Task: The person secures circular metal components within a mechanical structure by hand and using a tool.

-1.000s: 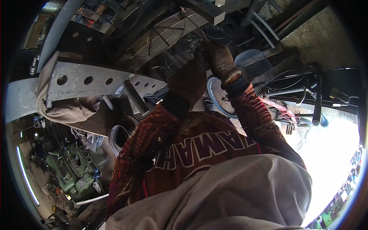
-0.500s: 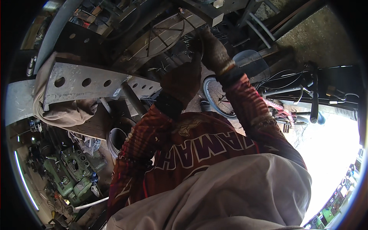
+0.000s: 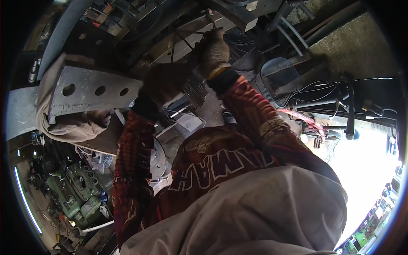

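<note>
My right hand (image 3: 215, 51), in a tan work glove, is raised at the upper middle. Its fingers are curled, and what they hold, if anything, is too dark to make out. Just beyond it are thin dark metal rods (image 3: 187, 41), partly hidden by the hand. My left hand (image 3: 163, 80), in a dark glove, is lower and to the left, by the end of a thick steel beam with round holes (image 3: 95, 91). Shadow and blur hide its fingers. Below the hands, a bundle of thin rods (image 3: 195, 94) shows.
A beige cloth (image 3: 74, 127) hangs around the holed beam. To the right are a dark mesh-patterned panel (image 3: 278, 78) and a pink bicycle (image 3: 308, 121) with loose cables. A green machine (image 3: 76, 191) stands at the lower left. Steel profiles (image 3: 236, 19) cross the top.
Both hands have moved left, the left one also slightly down and away from the right. The spoked metal ring seen earlier is now mostly covered by my right hand and shadow.
</note>
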### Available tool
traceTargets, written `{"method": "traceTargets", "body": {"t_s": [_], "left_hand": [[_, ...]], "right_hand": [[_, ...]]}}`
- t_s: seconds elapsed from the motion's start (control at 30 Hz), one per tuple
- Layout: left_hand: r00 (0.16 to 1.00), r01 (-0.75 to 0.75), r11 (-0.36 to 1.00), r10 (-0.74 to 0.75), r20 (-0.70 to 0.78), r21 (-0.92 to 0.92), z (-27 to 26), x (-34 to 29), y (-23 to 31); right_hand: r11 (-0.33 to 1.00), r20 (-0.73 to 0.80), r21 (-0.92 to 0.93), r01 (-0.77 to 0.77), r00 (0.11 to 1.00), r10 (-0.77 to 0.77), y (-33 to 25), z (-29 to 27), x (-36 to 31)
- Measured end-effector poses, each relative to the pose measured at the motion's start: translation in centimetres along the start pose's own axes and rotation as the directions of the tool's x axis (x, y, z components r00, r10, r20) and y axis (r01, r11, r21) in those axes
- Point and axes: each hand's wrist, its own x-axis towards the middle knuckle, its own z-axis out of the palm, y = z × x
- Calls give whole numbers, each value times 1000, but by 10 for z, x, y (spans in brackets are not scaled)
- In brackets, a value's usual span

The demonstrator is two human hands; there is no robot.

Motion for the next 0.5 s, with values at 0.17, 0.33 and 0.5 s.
{"method": "traceTargets", "body": {"t_s": [0.17, 0.33, 0.5], "left_hand": [[963, 267, 963, -265, -50, 25, 6, 26, 63], [936, 349, 933, -351, 11, 89, -1, 38, 56], [950, 304, 905, -310, -30, 297, 0, 36, 50]], "right_hand": [[773, 620, -440, 457, 778, -107, -23, -38, 34], [973, 131, -1, -231, 965, 229, -29, -5, 22], [828, -13, -506, 242, 958, -288, 2, 1, 26]]}}
